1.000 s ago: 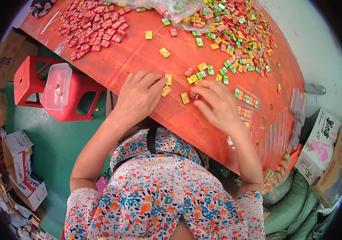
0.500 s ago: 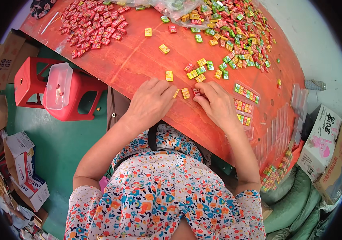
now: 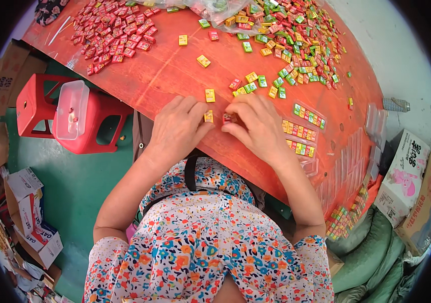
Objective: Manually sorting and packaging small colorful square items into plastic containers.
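Note:
My left hand is over the near edge of the red table, its thumb and fingertips closed about a small yellow box. Facing it, my right hand pinches a small red box between thumb and fingers. A narrow gap separates the two boxes. Just beyond my left fingertips lies another yellow box. Green boxes and a red one sit beyond my right knuckles. Beside my right wrist are clear plastic trays holding rows of mixed-colour boxes.
Red boxes are heaped at the far left of the table, mixed ones at the far right. Empty clear trays line the right side. Red stools stand left, one bearing a plastic container. Cartons stand right.
Both hands have shifted left, the right one bringing its red box nearer to the left hand. The loose yellow box between the hands no longer shows apart from the left fingers.

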The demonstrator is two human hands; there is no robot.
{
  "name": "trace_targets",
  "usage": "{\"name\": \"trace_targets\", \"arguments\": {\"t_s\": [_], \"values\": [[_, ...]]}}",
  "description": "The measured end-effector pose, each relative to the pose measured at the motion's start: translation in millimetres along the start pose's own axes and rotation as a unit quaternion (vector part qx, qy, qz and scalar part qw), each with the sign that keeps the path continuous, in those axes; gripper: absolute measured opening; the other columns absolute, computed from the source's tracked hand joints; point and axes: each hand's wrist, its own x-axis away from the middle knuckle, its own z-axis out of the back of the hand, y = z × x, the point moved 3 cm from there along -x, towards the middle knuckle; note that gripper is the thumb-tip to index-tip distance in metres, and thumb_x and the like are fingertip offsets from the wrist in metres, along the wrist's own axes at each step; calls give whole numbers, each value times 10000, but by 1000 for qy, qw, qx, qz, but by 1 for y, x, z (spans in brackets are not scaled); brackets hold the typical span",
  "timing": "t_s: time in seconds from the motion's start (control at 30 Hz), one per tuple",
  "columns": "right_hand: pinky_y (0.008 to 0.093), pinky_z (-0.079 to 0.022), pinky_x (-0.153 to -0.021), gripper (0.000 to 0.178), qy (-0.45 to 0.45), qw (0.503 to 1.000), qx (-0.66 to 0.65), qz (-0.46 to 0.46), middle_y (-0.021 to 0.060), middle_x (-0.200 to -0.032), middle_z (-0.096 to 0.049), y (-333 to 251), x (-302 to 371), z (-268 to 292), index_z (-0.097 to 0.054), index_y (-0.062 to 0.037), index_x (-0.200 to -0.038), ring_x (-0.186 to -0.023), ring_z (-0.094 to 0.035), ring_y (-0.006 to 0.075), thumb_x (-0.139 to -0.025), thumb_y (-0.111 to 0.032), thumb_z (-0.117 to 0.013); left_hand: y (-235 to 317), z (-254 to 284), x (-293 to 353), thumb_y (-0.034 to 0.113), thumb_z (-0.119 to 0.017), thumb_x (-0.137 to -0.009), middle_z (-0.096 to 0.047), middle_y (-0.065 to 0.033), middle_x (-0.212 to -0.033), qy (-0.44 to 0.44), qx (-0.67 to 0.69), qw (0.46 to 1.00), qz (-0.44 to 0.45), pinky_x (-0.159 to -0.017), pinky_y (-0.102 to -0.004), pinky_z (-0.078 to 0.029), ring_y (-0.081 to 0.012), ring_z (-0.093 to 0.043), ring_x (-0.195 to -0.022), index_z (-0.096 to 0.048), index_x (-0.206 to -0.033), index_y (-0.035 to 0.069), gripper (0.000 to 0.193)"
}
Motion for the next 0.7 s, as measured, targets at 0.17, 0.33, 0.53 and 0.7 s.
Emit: {"name": "trace_targets", "arguments": {"t_s": [0.17,0.33,0.53,0.7], "values": [[411,-494,-834,363,-17,1000,14,-7,92,-1075,-630,1,0,-8,-651,-57,-1046,-983,-604,302,-749,-196,-806,-4,2,1,201,-787,-780,-605,-112,-935,-15,20,1000,18,-722,-435,-525,-328,-618,-881,-641,-1032,47,331],[422,-491,-827,408,-44,999,-9,-31,90,-1030,-631,15,17,-4,-655,-54,-1095,-967,-596,305,-753,-223,-800,5,-12,-1,202,-790,-783,-601,-123,-959,-10,70,997,2,-699,-444,-536,-345,-636,-850,-633,-1052,40,352],[428,-516,-821,292,15,997,-4,-81,120,-1040,-654,27,5,12,-666,-43,-1068,-954,-635,327,-841,-207,-747,8,-3,-20,180,-749,-797,-577,-122,-926,-23,97,995,19,-722,-426,-534,-331,-619,-877,-594,-985,46,278],[429,-534,-807,221,26,994,74,-70,104,-1021,-655,32,-21,14,-665,-49,-1040,-954,-646,313,-840,-130,-713,-5,-19,-64,116,-672,-824,-629,-90,-966,94,33,992,-83,-810,-430,-506,-310,-603,-943,-641,-1052,49,240]]}}
